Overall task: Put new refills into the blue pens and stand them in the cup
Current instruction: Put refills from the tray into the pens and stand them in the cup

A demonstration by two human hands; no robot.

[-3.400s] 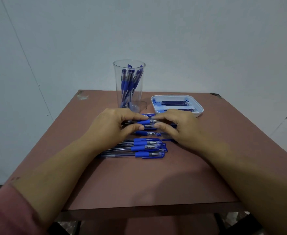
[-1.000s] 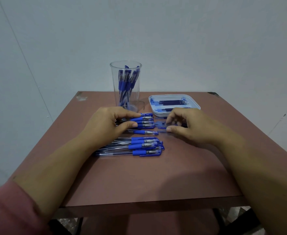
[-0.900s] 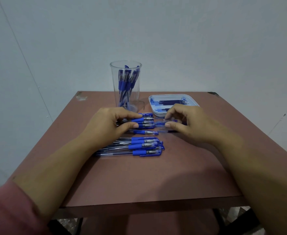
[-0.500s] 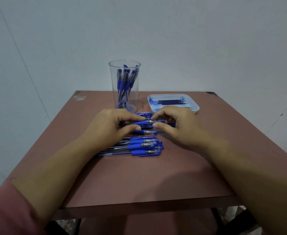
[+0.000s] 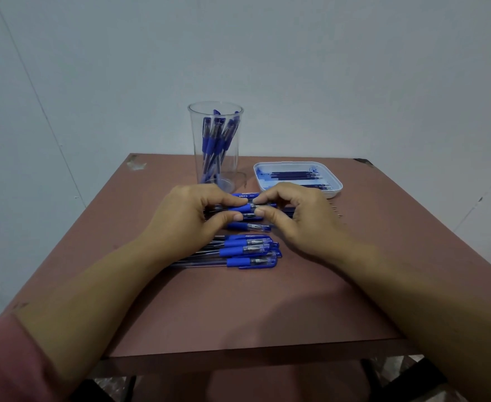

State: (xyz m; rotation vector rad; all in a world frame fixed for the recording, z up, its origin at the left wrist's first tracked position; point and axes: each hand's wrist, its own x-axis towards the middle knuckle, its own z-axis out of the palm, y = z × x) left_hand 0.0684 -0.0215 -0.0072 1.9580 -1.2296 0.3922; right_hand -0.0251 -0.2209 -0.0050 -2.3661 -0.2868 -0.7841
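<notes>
Pinches one pen (image 5: 242, 208) just in front of the cup (image 5: 195, 140), left hand (image 5: 186, 219) on the blue grip, right hand (image 5: 296, 219) just beside it on the same barrel, fingers (image 5: 224, 200) of both curled, thumb against forefinger. Holds it over a few loose pens (image 5: 248, 226) on the desk (image 5: 238, 309). Has a pile of pens (image 5: 247, 250) nearer than the cup, lying side by side, and a white tray (image 5: 332, 194) of refills (image 5: 292, 175) right of the cup. Stands several finished pens (image 5: 213, 140) inside the cup.
</notes>
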